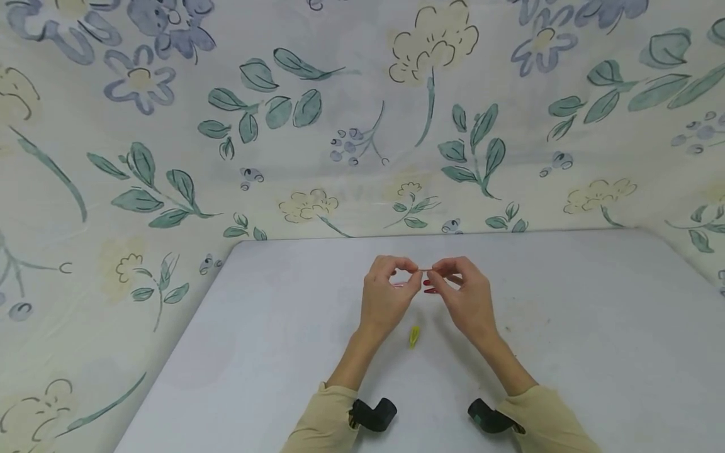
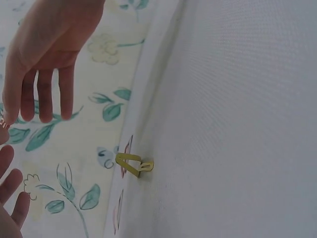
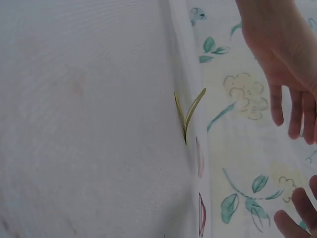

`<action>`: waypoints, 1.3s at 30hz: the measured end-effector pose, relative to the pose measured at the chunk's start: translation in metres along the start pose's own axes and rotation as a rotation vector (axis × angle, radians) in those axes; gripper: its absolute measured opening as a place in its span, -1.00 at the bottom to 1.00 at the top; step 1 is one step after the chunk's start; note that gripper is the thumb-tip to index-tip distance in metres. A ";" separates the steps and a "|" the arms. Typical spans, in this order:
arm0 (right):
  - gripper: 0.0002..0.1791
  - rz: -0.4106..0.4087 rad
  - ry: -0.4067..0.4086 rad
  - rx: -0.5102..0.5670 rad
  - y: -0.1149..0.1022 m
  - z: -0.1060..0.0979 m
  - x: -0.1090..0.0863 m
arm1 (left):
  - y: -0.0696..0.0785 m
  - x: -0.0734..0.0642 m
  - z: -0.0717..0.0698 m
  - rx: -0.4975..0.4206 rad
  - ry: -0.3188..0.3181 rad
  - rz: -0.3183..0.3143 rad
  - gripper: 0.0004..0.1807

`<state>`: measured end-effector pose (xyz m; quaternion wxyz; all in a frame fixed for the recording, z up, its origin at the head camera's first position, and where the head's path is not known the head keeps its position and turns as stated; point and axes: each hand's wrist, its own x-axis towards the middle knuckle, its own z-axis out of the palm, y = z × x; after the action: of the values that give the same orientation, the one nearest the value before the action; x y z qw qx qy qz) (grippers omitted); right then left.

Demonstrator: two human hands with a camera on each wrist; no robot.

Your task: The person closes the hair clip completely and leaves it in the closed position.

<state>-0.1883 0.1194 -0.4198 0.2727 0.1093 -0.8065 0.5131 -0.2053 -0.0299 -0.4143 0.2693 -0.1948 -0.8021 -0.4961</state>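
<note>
Both hands are raised over the table, fingertips close together. Between them, my left hand and my right hand pinch a thin orange-red strip at its two ends; its kind is too small to make out. Nearer my body lies a yellow snap hair clip, spread open in a V in the right wrist view. On the table beyond the hands are a red clip and a pink clip, partly hidden by the fingers.
The white table ends at a far edge against a flower-patterned cloth, which also hangs along the left and right sides. Black wrist devices stick out from both sleeves near the front.
</note>
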 end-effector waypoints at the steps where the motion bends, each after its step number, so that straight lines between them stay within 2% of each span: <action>1: -0.81 0.002 0.004 -0.006 0.000 0.001 -0.001 | -0.001 0.000 0.000 0.004 0.001 0.002 -0.94; 12: -0.83 -0.028 0.039 -0.022 0.002 0.003 -0.002 | -0.001 -0.002 0.000 0.010 -0.016 -0.015 -0.94; 22: -0.85 0.047 0.010 0.018 0.000 0.001 -0.004 | 0.001 -0.003 0.001 -0.008 -0.024 -0.047 -0.96; 27: -0.86 0.089 -0.020 0.068 0.001 0.001 -0.003 | 0.000 -0.004 0.000 -0.042 -0.057 -0.046 -0.96; 33: -0.87 0.096 -0.018 0.095 0.002 0.000 -0.001 | 0.000 -0.004 -0.001 -0.075 -0.080 -0.037 -0.95; 39: -0.88 0.091 -0.031 0.085 0.003 0.000 -0.002 | 0.001 -0.004 -0.002 -0.125 -0.082 -0.068 -0.95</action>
<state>-0.1881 0.1208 -0.4229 0.2319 0.0921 -0.7921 0.5570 -0.2014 -0.0313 -0.4157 0.2064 -0.2042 -0.7861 -0.5457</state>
